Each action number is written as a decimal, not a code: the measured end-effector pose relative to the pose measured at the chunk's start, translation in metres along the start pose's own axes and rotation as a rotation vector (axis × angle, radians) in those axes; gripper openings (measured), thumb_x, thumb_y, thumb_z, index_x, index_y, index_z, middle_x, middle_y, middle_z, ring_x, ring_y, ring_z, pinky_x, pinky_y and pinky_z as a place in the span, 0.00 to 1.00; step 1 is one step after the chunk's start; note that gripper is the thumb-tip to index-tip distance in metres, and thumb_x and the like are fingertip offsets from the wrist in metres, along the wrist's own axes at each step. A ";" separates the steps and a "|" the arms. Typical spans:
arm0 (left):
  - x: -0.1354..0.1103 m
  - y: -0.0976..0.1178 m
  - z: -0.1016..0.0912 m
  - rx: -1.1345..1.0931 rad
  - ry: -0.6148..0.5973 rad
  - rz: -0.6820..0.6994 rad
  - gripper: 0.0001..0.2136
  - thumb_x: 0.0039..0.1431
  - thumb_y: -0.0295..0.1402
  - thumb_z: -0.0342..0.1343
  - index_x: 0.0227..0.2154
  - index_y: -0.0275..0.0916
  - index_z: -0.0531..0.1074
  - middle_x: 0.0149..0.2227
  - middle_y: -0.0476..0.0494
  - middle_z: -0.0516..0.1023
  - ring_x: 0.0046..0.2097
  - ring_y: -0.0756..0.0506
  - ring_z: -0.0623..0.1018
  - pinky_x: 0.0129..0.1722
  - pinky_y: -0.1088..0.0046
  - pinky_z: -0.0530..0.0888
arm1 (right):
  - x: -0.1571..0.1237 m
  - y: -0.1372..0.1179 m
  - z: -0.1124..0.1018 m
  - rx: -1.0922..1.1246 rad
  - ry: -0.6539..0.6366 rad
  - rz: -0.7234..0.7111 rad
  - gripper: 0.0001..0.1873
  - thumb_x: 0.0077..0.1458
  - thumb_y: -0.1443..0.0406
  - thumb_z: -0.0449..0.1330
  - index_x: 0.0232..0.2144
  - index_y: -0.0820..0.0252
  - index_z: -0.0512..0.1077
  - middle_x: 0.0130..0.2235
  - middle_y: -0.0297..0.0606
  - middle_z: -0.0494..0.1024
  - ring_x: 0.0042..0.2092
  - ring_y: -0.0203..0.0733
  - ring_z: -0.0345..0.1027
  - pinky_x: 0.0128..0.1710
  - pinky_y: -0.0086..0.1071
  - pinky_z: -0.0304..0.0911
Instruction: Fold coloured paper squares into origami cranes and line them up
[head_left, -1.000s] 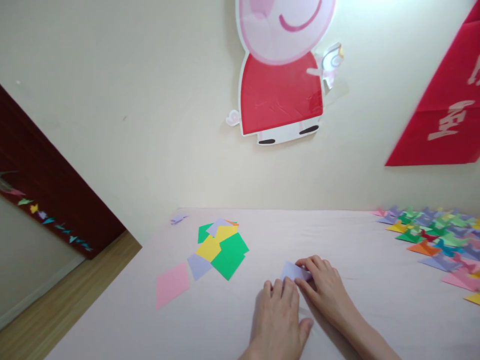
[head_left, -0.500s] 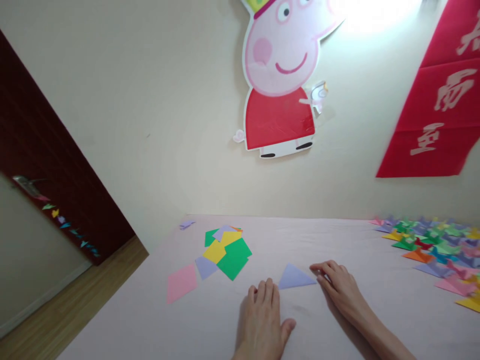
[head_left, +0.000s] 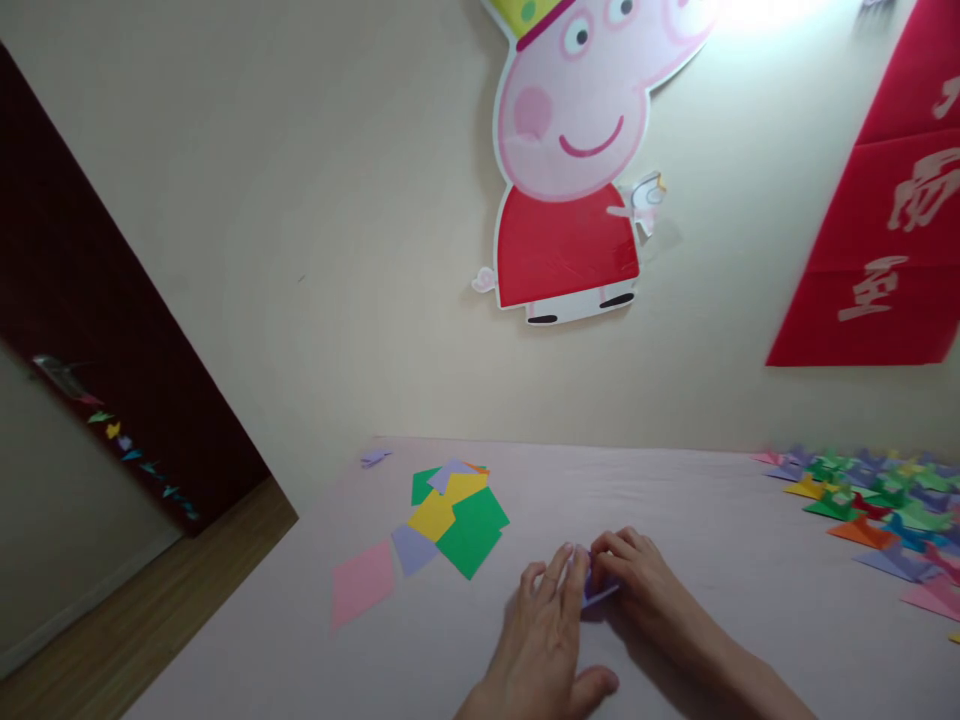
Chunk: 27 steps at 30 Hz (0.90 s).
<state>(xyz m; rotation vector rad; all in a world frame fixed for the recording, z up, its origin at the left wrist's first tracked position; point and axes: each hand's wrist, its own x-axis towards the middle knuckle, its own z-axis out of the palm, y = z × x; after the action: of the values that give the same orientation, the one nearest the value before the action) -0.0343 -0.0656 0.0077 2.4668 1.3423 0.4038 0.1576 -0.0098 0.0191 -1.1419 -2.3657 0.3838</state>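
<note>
lilac paper [head_left: 598, 596] on wallside cloth [head_left: 712, 520] seems pinched by right hand [head_left: 641, 577], left hand [head_left: 541, 622] spread.

Dim, greyish light covers the tabletop [head_left: 262, 640] around my fingers. High ahead of them and to the right, white glare burns out part of the wall [head_left: 337, 250] and pales the snout of the pig cutout [head_left: 566, 240]. Soft shadows lie left of my left hand [head_left: 540, 640] and below my right hand [head_left: 637, 580]; the lilac paper [head_left: 600, 598] between my fingertips is partly shaded. Well to their right, the folded paper figures [head_left: 885, 510] and the red banner's [head_left: 862, 270] characters smear. Far left of my fingers, the murky door [head_left: 105, 280] slants with wide-angle stretch, its handle [head_left: 58, 375] blurred.
</note>
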 end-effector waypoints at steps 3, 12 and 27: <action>-0.002 -0.004 0.001 -0.008 -0.091 0.055 0.42 0.62 0.50 0.51 0.68 0.35 0.36 0.69 0.36 0.44 0.69 0.38 0.47 0.66 0.50 0.48 | -0.004 0.014 -0.001 -0.041 0.005 -0.098 0.12 0.50 0.76 0.53 0.27 0.56 0.72 0.34 0.37 0.77 0.39 0.43 0.66 0.41 0.36 0.58; 0.004 0.016 0.023 0.213 -0.046 -0.047 0.38 0.57 0.55 0.55 0.63 0.33 0.59 0.59 0.29 0.68 0.54 0.32 0.72 0.55 0.51 0.69 | -0.032 0.014 -0.006 -0.234 0.036 -0.152 0.19 0.47 0.79 0.54 0.37 0.54 0.72 0.44 0.35 0.79 0.46 0.45 0.67 0.47 0.37 0.61; 0.022 0.001 0.003 0.221 0.162 -0.135 0.21 0.62 0.26 0.51 0.58 0.41 0.62 0.48 0.44 0.73 0.48 0.42 0.72 0.51 0.61 0.69 | -0.027 -0.001 -0.002 0.087 0.000 0.252 0.16 0.63 0.59 0.49 0.27 0.55 0.71 0.34 0.37 0.75 0.35 0.40 0.72 0.36 0.29 0.65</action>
<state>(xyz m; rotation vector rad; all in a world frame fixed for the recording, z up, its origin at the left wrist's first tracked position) -0.0208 -0.0477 0.0079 2.5436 1.6914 0.4526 0.1724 -0.0314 0.0133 -1.4019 -2.1859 0.5664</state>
